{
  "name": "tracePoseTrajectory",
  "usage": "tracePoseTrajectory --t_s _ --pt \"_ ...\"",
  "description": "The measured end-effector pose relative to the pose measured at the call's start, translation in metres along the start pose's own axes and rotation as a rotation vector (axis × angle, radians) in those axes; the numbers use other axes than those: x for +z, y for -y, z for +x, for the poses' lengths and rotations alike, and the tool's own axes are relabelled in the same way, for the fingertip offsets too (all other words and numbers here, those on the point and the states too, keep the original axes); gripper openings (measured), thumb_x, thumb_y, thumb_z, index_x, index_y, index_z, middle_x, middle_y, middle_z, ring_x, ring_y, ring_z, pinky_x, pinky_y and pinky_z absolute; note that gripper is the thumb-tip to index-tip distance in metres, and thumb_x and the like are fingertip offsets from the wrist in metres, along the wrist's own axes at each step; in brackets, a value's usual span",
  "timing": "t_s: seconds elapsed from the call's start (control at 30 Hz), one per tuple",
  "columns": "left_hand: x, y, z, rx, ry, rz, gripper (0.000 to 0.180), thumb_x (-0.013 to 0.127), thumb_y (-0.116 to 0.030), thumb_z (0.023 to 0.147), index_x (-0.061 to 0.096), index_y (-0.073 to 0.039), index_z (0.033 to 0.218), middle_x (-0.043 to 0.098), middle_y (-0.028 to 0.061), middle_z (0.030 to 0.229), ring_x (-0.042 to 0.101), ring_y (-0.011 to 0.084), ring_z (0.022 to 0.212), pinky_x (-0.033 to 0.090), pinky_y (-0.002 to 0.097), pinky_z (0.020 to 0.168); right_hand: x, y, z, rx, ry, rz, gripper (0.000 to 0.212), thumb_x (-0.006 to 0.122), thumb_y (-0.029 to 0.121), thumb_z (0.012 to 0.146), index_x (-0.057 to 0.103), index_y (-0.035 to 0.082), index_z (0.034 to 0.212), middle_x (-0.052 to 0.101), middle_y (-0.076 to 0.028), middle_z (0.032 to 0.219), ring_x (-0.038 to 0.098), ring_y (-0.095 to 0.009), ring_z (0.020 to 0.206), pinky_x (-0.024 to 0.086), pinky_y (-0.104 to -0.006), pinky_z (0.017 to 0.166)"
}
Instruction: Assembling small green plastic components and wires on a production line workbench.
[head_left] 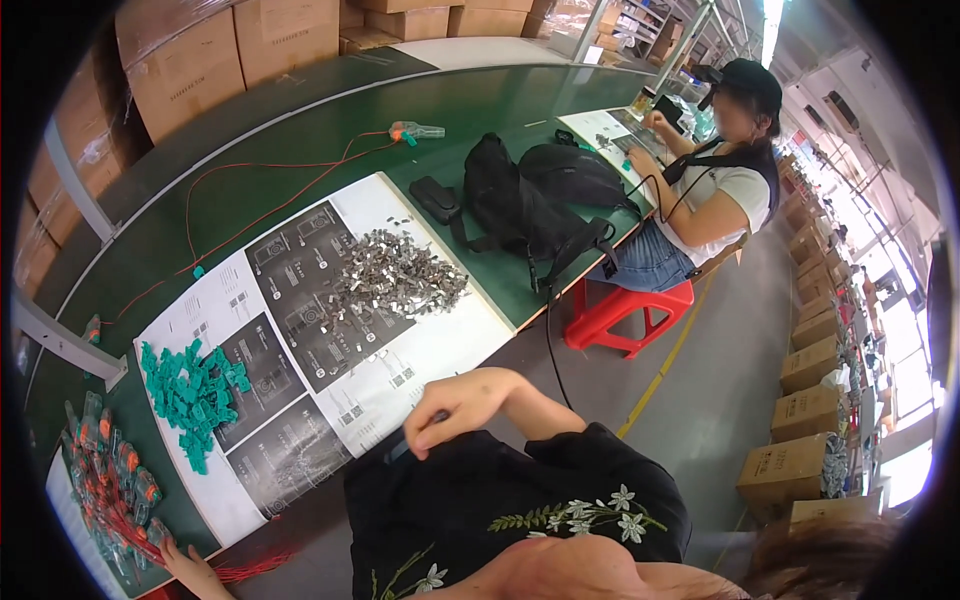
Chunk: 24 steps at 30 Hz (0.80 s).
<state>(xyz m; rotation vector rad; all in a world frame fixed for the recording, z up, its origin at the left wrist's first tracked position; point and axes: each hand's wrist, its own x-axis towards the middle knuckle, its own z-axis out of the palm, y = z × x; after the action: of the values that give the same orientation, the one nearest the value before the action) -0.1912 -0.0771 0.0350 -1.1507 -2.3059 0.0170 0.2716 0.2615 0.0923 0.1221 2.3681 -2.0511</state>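
At the lower left, my left hand reaches to the near side of a pile of clear plastic tube-shaped pieces with orange collars and red wires. Its fingers are stretched out and touch the pile's edge; the frame's rim cuts off part of the arm. My right hand hovers by the table's near edge, its fingers curled together. Something dark shows between them, too small to name. Ahead of it lies a heap of small metal clips on a printed sheet. Green plastic parts are heaped left of the clips.
A black backpack and a black pouch lie on the green table. One wired piece rests farther back, its red wire trailing left. To the right, a person sits on a red stool. Cartons stand behind.
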Motion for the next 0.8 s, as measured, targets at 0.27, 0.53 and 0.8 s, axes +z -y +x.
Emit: tracePoseTrajectory --t_s 0.27,0.53,0.8 --pt "0.044 0.029 -0.012 -0.151 0.163 -0.118 0.046 0.066 -0.013 0.085 0.053 0.007 0.124 0.048 0.0276 0.13 0.048 0.0469 0.117 0.037 0.0513 0.102 0.025 -0.029 0.084 0.049 0.28 0.125 0.025 0.056 0.022 0.098 0.068 0.002 0.091 0.056 0.0 0.062 0.048 -0.006 0.055 0.039 -0.0252 0.053" --pt "-0.001 -0.047 0.031 -0.176 0.122 -0.424 0.018 0.057 -0.011 0.093 0.067 0.002 0.101 0.066 0.0233 0.098 0.061 0.0393 0.095 0.048 0.0456 0.084 0.045 -0.018 0.105 0.071 0.264 0.115 0.024 0.055 0.022 0.099 0.067 0.002 0.093 0.058 -0.001 0.066 0.052 -0.007 0.059 0.042 -0.0246 0.055" --pt "-0.024 -0.059 0.009 -0.251 -0.051 -0.53 0.023 0.065 -0.002 0.086 0.066 -0.001 0.108 0.066 0.0173 0.1 0.063 0.0355 0.096 0.05 0.0401 0.083 0.033 -0.039 0.07 0.22 0.206 0.286 0.022 0.055 0.019 0.1 0.068 0.001 0.098 0.057 0.001 0.065 0.048 -0.004 0.056 0.036 -0.0199 0.052"
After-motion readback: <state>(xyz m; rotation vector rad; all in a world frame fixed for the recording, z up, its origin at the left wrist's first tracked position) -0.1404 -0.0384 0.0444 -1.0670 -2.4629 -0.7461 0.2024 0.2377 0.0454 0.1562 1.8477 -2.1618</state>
